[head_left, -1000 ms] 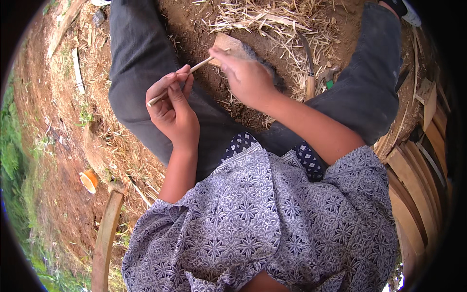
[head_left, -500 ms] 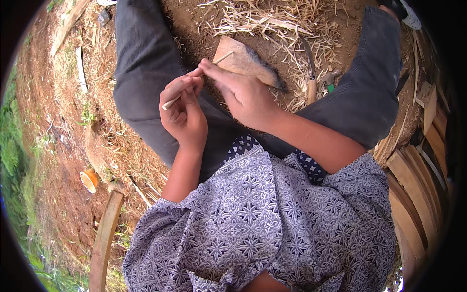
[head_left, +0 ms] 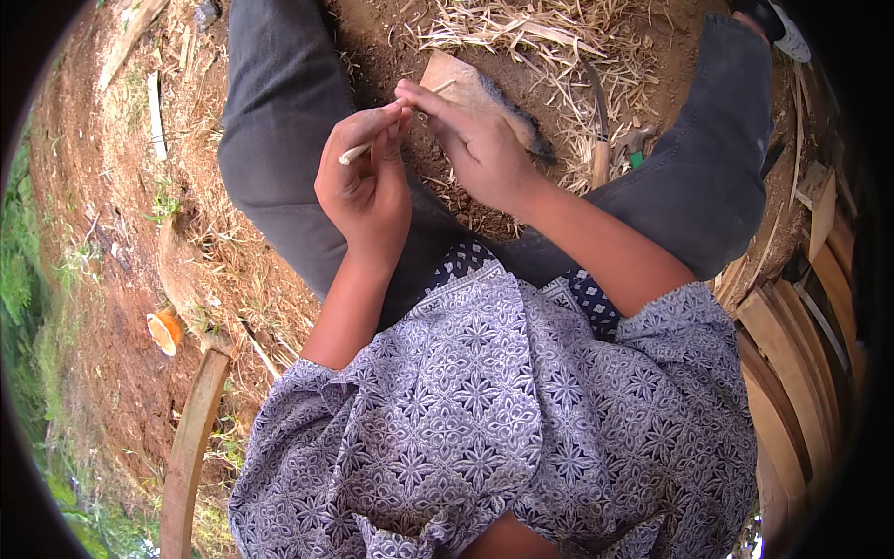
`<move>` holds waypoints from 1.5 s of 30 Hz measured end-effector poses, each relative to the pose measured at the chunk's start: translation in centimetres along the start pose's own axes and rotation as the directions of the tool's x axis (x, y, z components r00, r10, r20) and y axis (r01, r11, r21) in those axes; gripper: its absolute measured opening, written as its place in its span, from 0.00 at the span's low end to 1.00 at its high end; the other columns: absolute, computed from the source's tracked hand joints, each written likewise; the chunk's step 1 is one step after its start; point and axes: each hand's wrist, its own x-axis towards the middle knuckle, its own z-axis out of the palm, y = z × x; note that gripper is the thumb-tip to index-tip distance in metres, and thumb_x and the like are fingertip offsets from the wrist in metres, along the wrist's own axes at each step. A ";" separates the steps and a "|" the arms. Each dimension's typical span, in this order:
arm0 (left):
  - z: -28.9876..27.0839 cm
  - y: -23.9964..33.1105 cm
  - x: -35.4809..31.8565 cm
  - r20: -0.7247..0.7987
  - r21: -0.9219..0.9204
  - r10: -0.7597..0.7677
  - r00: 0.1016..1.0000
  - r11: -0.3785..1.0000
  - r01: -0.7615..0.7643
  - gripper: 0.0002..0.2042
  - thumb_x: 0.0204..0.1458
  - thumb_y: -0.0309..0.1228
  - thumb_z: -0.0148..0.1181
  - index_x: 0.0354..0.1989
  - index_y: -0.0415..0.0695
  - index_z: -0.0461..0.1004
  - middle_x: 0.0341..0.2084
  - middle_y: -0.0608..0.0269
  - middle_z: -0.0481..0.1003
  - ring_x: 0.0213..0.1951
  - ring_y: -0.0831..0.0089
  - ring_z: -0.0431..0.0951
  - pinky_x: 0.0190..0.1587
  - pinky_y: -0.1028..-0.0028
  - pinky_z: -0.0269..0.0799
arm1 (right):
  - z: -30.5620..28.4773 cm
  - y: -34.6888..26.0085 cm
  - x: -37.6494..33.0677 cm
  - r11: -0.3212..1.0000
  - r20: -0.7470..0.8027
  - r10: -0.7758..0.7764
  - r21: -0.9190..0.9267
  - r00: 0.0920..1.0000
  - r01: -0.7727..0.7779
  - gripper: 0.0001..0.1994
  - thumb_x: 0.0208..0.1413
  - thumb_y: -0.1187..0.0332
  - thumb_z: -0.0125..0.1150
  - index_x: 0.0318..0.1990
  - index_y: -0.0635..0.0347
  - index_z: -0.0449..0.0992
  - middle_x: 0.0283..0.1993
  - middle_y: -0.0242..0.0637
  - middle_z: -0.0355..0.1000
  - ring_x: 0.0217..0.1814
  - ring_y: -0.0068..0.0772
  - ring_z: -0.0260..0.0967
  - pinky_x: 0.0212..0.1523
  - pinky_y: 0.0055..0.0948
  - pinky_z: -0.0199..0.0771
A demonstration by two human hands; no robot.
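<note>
My left hand (head_left: 365,182) pinches a thin pale bamboo strip (head_left: 355,153) between thumb and fingers, its end sticking out to the left. My right hand (head_left: 475,144) meets it from the right, fingertips closed on the same strip near the left thumb. Both hands hover above my lap, between my knees in dark grey trousers (head_left: 279,121). Just beyond the right hand a flat brown wooden block (head_left: 456,74) lies on the soil. How far the strip runs under the right hand is hidden.
Pale shavings and straw (head_left: 531,37) litter the red soil ahead. A curved blade tool with a wooden handle (head_left: 601,140) lies right of the block. Stacked wooden slats (head_left: 801,354) stand at the right; a curved wooden piece (head_left: 191,447) and an orange cup (head_left: 166,331) lie at the left.
Both hands have moved right and closer together. The strip has been drawn rightward through the left hand, so less of it now sticks out on the left.
</note>
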 end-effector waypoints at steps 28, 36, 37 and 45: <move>0.4 -1.8 1.9 -0.165 0.082 0.118 0.979 0.991 -0.105 0.04 0.62 0.17 0.63 0.43 0.33 0.79 0.38 0.56 0.81 0.38 0.77 0.82 0.39 0.79 0.78 | -0.5 1.1 0.9 0.994 0.051 0.044 -0.106 0.998 -0.038 0.23 0.69 0.71 0.47 0.70 0.54 0.70 0.67 0.49 0.72 0.65 0.48 0.74 0.64 0.39 0.74; 0.1 -2.2 2.5 -0.107 0.176 0.169 0.980 0.973 -0.149 0.04 0.59 0.18 0.66 0.41 0.35 0.81 0.36 0.57 0.82 0.36 0.76 0.82 0.35 0.79 0.77 | -0.9 1.6 1.2 0.910 0.055 0.384 -0.190 0.922 -0.368 0.23 0.71 0.69 0.46 0.72 0.53 0.68 0.66 0.49 0.73 0.61 0.52 0.76 0.62 0.42 0.74; -0.1 -2.2 2.5 -0.069 0.216 0.189 0.979 0.961 -0.170 0.04 0.59 0.18 0.66 0.41 0.35 0.81 0.36 0.57 0.82 0.36 0.76 0.82 0.35 0.79 0.77 | -1.0 2.1 1.9 0.828 0.017 0.495 -0.313 0.868 -0.466 0.23 0.71 0.70 0.46 0.72 0.53 0.68 0.66 0.49 0.73 0.61 0.52 0.76 0.62 0.42 0.75; 0.1 -1.8 2.1 -0.057 0.243 0.195 0.979 0.954 -0.175 0.02 0.59 0.18 0.66 0.39 0.34 0.81 0.35 0.57 0.82 0.36 0.78 0.82 0.36 0.80 0.78 | 0.0 -1.5 0.3 0.925 -0.004 0.226 -0.312 0.974 -0.216 0.23 0.69 0.74 0.49 0.71 0.55 0.70 0.69 0.48 0.71 0.59 0.51 0.78 0.59 0.36 0.75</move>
